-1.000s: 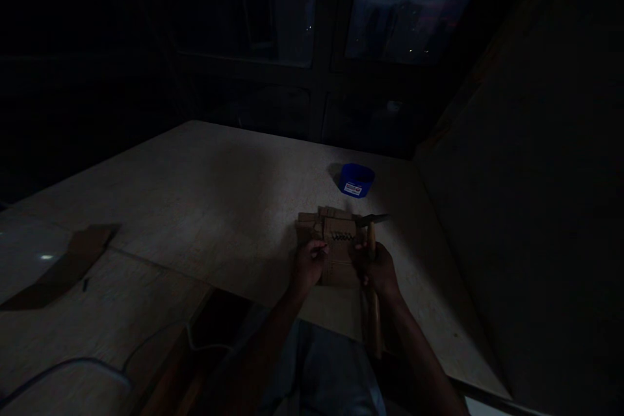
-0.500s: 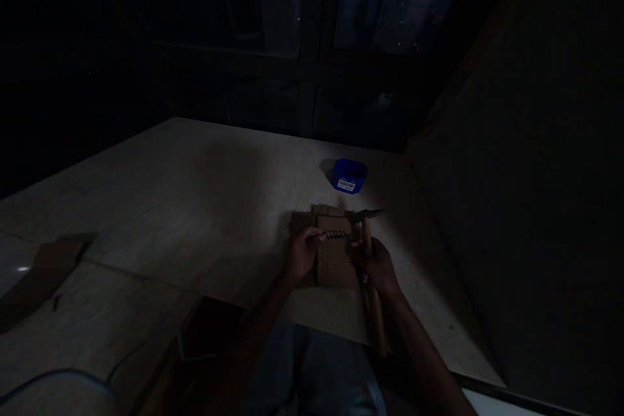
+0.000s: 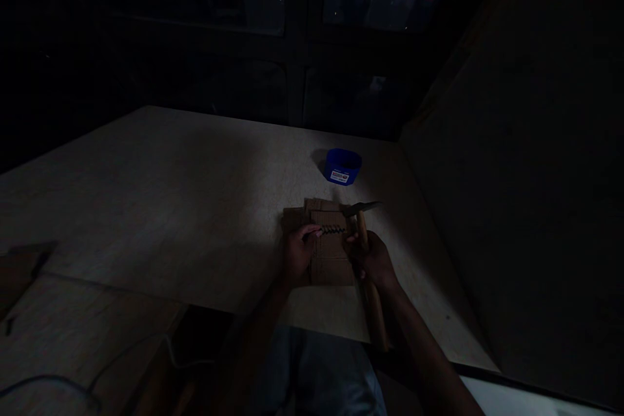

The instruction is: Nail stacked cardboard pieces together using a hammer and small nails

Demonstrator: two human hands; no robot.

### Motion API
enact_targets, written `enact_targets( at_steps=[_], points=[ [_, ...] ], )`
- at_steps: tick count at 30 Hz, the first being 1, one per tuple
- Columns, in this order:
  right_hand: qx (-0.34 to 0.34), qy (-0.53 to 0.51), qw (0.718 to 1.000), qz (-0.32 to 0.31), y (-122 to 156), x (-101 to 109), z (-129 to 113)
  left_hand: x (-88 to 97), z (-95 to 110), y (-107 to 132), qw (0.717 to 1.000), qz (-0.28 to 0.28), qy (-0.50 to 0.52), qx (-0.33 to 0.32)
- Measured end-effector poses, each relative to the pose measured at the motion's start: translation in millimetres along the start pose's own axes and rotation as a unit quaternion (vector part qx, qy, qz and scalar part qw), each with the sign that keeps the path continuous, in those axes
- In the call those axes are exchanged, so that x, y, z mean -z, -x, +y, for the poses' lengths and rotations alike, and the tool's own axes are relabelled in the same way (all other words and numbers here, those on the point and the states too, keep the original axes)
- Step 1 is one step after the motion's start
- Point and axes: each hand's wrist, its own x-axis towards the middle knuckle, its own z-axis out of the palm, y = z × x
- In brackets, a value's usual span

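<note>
The scene is very dim. My right hand (image 3: 371, 261) is closed around the wooden handle of a hammer (image 3: 364, 253), whose dark metal head points right above a stack of cardboard pieces (image 3: 327, 253). My left hand (image 3: 298, 252) pinches the left end of a dark row of small nails or a spring-like strip (image 3: 333, 229) lying on the cardboard. Both hands rest close together over the cardboard, on a pale board (image 3: 185, 195).
A small blue tub (image 3: 342, 166) with a white label stands behind the cardboard. A large upright panel (image 3: 526, 208) rises at the right. Dark windows lie beyond the board's far edge. A cable (image 3: 97, 374) runs at the lower left near another brown piece (image 3: 19, 266).
The view has drifted right and down, so everything sits higher and further left. My left hand has taken the end of the dark strip; the hammer stays held over the cardboard.
</note>
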Motion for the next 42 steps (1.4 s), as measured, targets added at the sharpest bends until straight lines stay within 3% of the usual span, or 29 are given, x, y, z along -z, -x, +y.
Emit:
enact_targets(
  at_steps=[30, 38, 42],
  points=[
    [0.013, 0.012, 1.000, 0.000, -3, 2, 5, 2.3, -12, 6, 0.994, 0.009, -0.075, -0.079],
    [0.060, 0.042, 0.997, -0.001, 29, 11, -36, 2.6, -8, 7, 0.989, 0.002, -0.105, -0.108],
    [0.060, 0.090, 0.993, -0.055, 50, 18, -63, 1.4, -8, 8, 0.990, 0.001, -0.100, -0.100]
  ],
)
